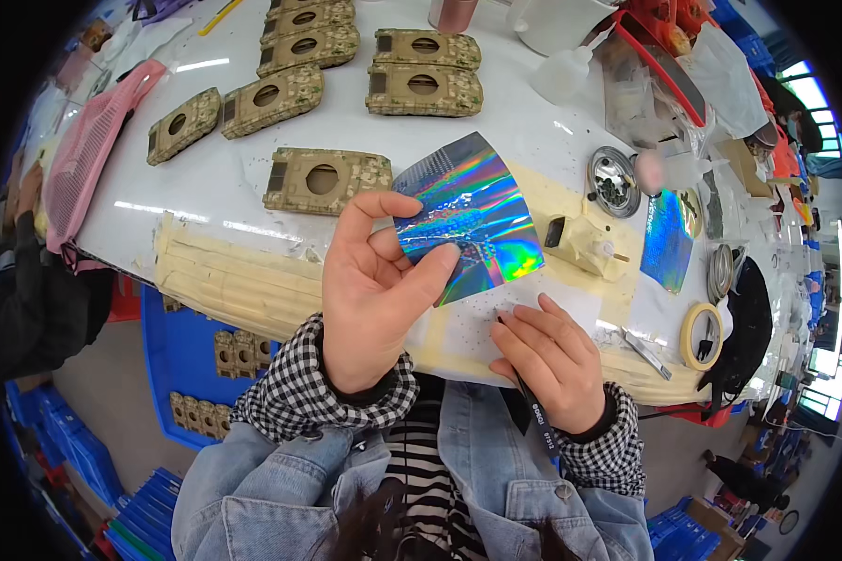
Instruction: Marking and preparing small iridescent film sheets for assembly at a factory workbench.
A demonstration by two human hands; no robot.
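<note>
My left hand (370,271) pinches a shiny rainbow-coloured holographic sheet (477,220) between thumb and fingers, raised over the table and tilted. My right hand (552,365) holds slim black tweezers (526,397) low at the table's near edge; their tips point toward the sheet but stay apart from it. Beneath lies white paper (482,323) strewn with small dark specks. Right of the sheet sits a masking-taped block (585,243) with a dark slot and a small rod. Just left of the sheet, a camouflage toy tank hull (285,192) lies with its round opening upward.
More tank hulls (426,86) stand toward the back. A second holographic sheet (666,241), a tape roll (701,335), a metal blade (647,355) and a round tin (614,182) lie at right. A pink mesh basket (98,154) stands left; a blue tray (173,360) holds hulls below.
</note>
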